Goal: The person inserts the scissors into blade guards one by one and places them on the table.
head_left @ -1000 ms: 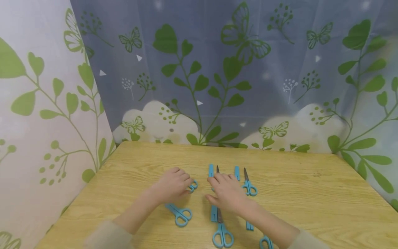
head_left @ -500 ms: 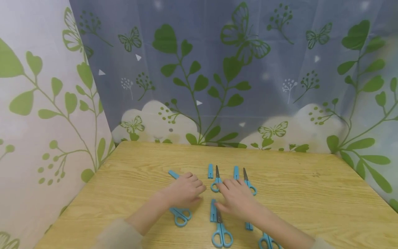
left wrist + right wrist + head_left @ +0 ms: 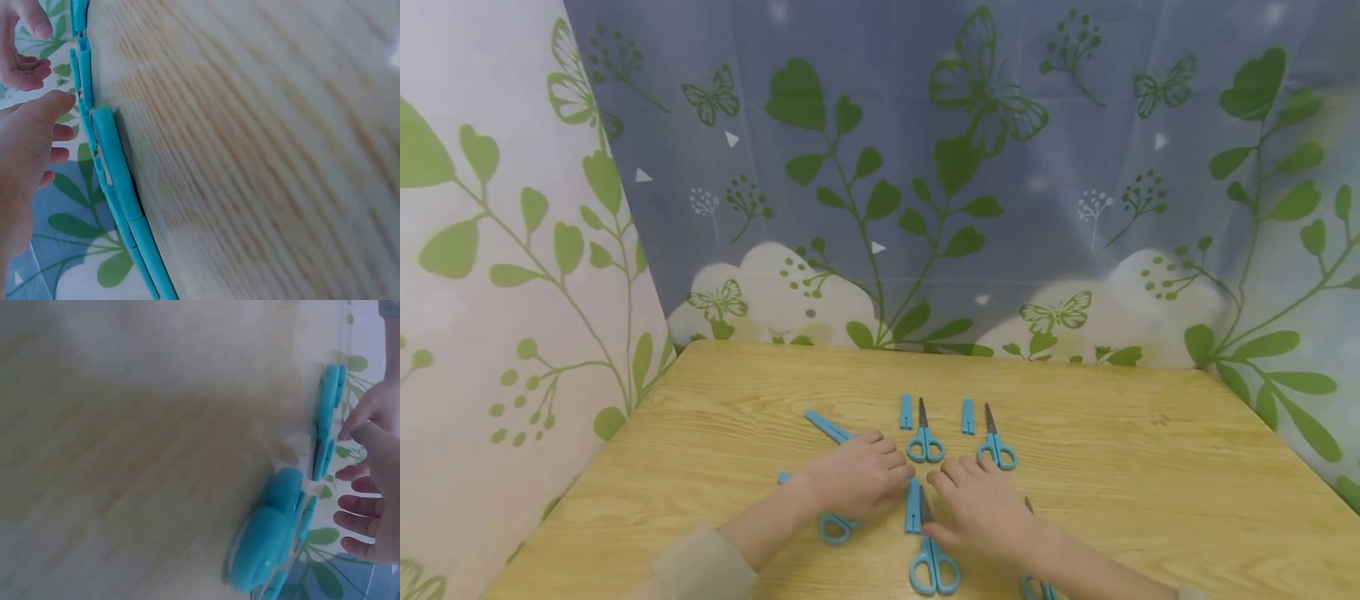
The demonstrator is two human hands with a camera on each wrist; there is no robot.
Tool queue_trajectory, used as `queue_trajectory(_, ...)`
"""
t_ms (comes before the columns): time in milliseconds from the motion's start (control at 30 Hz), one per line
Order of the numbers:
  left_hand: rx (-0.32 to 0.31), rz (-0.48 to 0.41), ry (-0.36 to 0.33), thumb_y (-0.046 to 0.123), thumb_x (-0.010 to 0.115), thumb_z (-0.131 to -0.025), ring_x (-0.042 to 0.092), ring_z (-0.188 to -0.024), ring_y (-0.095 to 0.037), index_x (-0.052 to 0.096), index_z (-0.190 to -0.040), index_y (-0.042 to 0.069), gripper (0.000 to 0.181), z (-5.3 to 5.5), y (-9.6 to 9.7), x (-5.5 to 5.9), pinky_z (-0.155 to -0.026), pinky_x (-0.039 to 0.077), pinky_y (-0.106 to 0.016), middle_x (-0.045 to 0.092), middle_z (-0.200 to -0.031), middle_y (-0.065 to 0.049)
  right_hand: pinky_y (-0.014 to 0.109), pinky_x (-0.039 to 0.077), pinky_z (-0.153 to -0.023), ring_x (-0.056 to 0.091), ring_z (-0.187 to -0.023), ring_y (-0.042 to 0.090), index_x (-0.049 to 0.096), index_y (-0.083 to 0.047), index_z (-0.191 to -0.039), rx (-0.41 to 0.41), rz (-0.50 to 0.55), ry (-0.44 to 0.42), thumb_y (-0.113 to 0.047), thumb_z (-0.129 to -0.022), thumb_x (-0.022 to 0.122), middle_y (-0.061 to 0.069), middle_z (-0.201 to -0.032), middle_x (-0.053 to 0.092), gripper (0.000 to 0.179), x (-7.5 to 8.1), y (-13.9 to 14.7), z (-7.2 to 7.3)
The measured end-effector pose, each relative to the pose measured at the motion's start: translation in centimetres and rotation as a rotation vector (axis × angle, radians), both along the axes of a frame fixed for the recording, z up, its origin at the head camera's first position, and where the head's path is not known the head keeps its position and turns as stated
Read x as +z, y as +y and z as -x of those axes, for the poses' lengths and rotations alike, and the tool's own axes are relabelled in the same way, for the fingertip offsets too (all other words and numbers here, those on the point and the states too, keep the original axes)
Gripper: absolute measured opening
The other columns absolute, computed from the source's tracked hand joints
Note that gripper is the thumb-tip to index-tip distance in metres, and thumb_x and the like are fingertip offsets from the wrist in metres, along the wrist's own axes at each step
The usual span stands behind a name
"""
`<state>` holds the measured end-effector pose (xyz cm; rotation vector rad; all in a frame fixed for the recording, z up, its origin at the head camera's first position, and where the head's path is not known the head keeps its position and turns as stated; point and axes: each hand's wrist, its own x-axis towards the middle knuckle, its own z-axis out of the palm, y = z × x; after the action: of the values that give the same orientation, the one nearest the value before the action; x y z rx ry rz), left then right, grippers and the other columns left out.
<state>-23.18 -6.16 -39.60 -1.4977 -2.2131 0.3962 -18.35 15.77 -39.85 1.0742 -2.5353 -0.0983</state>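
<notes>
My left hand (image 3: 861, 475) hovers with relaxed fingers over the table's left middle, between sheathed scissors (image 3: 826, 425) behind it and partly hidden scissors (image 3: 837, 529) in front. To its right, my right hand (image 3: 985, 504) has loosely bent fingers, and its thumb overlaps the blade of the front middle scissors (image 3: 934, 571); contact is unclear. A blue blade cover (image 3: 913, 508) lies beside that blade. Both wrist views show the left hand (image 3: 25, 156) and right hand (image 3: 378, 506) above the table, holding nothing.
Two bare-bladed blue scissors, the middle pair (image 3: 925, 446) and the right pair (image 3: 997, 450), lie farther back with covers (image 3: 906, 412) beside them. Another pair of scissors (image 3: 1037, 587) is partly under the right forearm. A patterned cloth (image 3: 880, 183) hangs behind the wooden table (image 3: 1120, 450).
Both hands have drawn back toward the near side and shifted right, uncovering the back middle scissors and the sheathed pair on the left. The scissors lie where they were.
</notes>
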Motion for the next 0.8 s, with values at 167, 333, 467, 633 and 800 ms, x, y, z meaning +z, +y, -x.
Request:
queue_trajectory(167,-0.021,-0.006,-0.003,0.035,0.055,-0.090,0.056,-0.092,-0.007,0.063,-0.106,0.019,0.023,0.0,0.2,-0.3,-0.085,0.042,-0.024,0.065,-0.101,0.009,0.032,0.043,-0.071,0.054,-0.085,0.016,0.061,-0.010,-0.105,-0.007,-0.039,-0.009,-0.056,-0.080,0.059,-0.001,-0.093,0.057,0.052,-0.3,-0.2,-0.6)
queue_trajectory(333,-0.045,-0.004,-0.001,0.034,0.054,-0.091,0.056,-0.089,-0.007,0.063,-0.105,0.019,0.022,-0.2,0.4,-0.6,-0.080,0.042,-0.022,0.064,-0.102,0.008,0.026,0.036,-0.063,0.048,-0.075,0.012,0.058,-0.015,-0.094,0.010,-0.052,-0.013,-0.058,-0.081,0.057,-0.006,-0.082,0.050,0.046,-0.8,-0.3,-1.3)
queue_trajectory(467,-0.031,0.027,-0.020,0.035,0.052,-0.093,0.055,-0.093,-0.007,0.062,-0.108,0.020,0.024,-0.2,0.6,-0.8,-0.082,0.041,-0.022,0.063,-0.106,0.009,0.024,0.035,-0.061,0.046,-0.073,0.010,0.057,-0.015,-0.093,0.025,-0.046,-0.006,-0.060,-0.082,0.055,-0.007,-0.081,0.048,0.047,-1.1,-0.3,-1.5)
queue_trajectory(633,-0.005,0.067,-0.047,0.036,0.051,-0.093,0.054,-0.100,-0.007,0.061,-0.114,0.021,0.028,-0.4,0.8,-0.9,-0.088,0.041,-0.023,0.062,-0.111,0.010,0.025,0.036,-0.061,0.047,-0.074,0.011,0.056,-0.016,-0.092,0.035,-0.041,-0.003,-0.061,-0.082,0.053,-0.008,-0.082,0.048,0.046,-1.3,-0.3,-1.6)
queue_trajectory(800,-0.003,0.081,-0.053,0.035,0.053,-0.092,0.053,-0.097,-0.006,0.063,-0.114,0.022,0.028,-0.5,0.9,-0.8,-0.086,0.040,-0.023,0.061,-0.110,0.011,0.027,0.039,-0.064,0.049,-0.077,0.012,0.059,-0.013,-0.099,0.040,-0.054,-0.013,-0.062,-0.082,0.052,-0.006,-0.085,0.052,0.052,-1.4,0.0,-1.7)
